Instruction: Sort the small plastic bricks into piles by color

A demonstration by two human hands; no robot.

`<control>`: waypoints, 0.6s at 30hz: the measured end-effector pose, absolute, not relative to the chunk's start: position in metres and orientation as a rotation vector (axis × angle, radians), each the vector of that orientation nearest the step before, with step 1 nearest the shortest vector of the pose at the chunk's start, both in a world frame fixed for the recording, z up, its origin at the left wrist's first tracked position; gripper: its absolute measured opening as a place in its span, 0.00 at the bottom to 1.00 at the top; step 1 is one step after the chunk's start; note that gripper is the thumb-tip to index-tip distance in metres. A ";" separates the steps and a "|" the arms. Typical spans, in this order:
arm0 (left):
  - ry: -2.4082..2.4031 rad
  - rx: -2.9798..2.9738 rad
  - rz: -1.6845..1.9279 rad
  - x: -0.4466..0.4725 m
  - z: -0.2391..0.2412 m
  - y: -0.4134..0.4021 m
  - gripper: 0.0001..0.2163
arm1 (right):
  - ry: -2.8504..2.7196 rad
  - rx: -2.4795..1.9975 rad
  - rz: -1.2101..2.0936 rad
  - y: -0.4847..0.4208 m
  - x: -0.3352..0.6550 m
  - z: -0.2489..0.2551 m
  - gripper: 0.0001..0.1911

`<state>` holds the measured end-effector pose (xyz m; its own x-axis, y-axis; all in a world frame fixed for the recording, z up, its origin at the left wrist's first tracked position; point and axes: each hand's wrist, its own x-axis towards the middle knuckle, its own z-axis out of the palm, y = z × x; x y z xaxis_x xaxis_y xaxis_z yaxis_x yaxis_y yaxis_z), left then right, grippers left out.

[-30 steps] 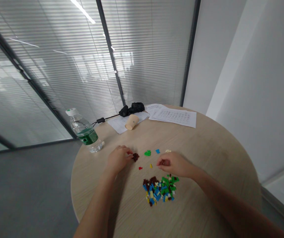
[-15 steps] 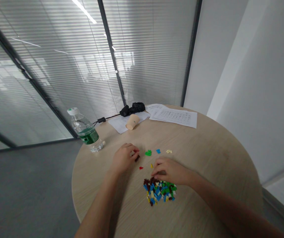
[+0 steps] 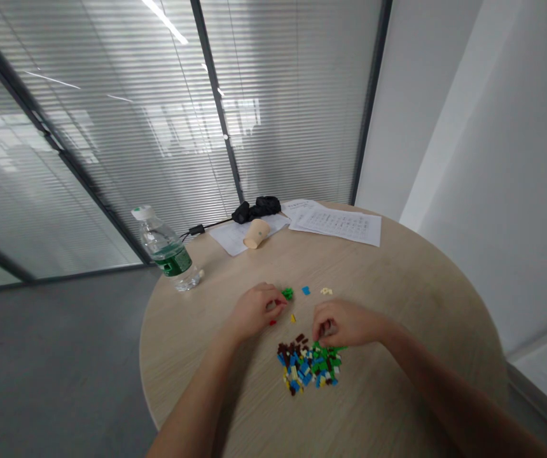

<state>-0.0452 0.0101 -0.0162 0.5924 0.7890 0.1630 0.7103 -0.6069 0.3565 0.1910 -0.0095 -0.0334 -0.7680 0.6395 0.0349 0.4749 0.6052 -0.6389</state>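
A heap of small coloured bricks (image 3: 309,366), brown, blue, green and yellow, lies on the round wooden table (image 3: 407,299). My right hand (image 3: 345,323) rests at the heap's far edge, fingers curled in a pinch over something too small to name. My left hand (image 3: 254,310) lies left of it with fingers closed, fingertips beside a small green clump (image 3: 287,293); what it holds is hidden. Loose blue (image 3: 306,290), cream (image 3: 325,291), yellow (image 3: 292,318) and red (image 3: 272,322) pieces lie between and beyond the hands.
A water bottle with a green label (image 3: 166,251) stands at the table's left edge. At the far side are a tipped paper cup (image 3: 256,233), printed sheets (image 3: 335,222) and a black bundle with a cable (image 3: 257,208). Glass walls with blinds stand behind.
My left hand has slid right, from the brown clump toward the green one, and now covers the brown clump. My right hand dipped to the heap, then drew back to its far right edge.
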 end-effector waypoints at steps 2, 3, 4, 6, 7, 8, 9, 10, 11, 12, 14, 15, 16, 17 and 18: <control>1.233 2.573 0.444 -0.046 -0.017 0.010 0.07 | -2.597 -0.895 0.917 -0.010 0.190 -0.032 0.09; 1.232 2.575 0.443 -0.046 -0.017 0.010 0.07 | -2.601 -0.898 0.920 -0.011 0.190 -0.032 0.09; 1.232 2.576 0.444 -0.046 -0.018 0.010 0.07 | -2.600 -0.911 0.922 -0.011 0.189 -0.032 0.09; 1.228 2.578 0.442 -0.046 -0.018 0.010 0.07 | -2.589 -0.944 0.921 -0.011 0.187 -0.033 0.09; 1.223 2.579 0.439 -0.045 -0.017 0.010 0.07 | -2.584 -0.958 0.917 -0.011 0.187 -0.033 0.09; 1.220 2.578 0.437 -0.045 -0.017 0.010 0.08 | -2.582 -0.968 0.911 -0.011 0.186 -0.034 0.08; 1.218 2.576 0.435 -0.045 -0.017 0.009 0.08 | -2.583 -0.974 0.903 -0.011 0.186 -0.034 0.08; 1.217 2.572 0.433 -0.044 -0.016 0.009 0.07 | -2.584 -0.978 0.895 -0.011 0.186 -0.035 0.08; 1.218 2.566 0.430 -0.044 -0.016 0.009 0.07 | -2.583 -0.984 0.891 -0.011 0.186 -0.035 0.08; 1.219 2.559 0.426 -0.043 -0.016 0.008 0.07 | -2.579 -0.993 0.890 -0.011 0.185 -0.036 0.08; 1.221 2.549 0.419 -0.042 -0.016 0.008 0.07 | -2.568 -1.005 0.891 -0.012 0.185 -0.036 0.09; 1.219 2.547 0.417 -0.042 -0.016 0.008 0.07 | -2.563 -1.002 0.893 -0.012 0.185 -0.035 0.09; 1.214 2.548 0.414 -0.042 -0.016 0.009 0.07 | -2.560 -0.996 0.894 -0.013 0.185 -0.035 0.09; 1.209 2.551 0.412 -0.042 -0.017 0.009 0.07 | -2.560 -0.988 0.893 -0.013 0.185 -0.035 0.10; 1.206 2.555 0.408 -0.041 -0.017 0.009 0.07 | -2.560 -0.981 0.888 -0.013 0.184 -0.034 0.09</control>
<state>-0.0414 0.0092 -0.0168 0.6102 0.7814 0.1308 0.7005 -0.6093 0.3716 0.1843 -0.0131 -0.0344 -0.7386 0.6738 0.0213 0.5159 0.5852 -0.6257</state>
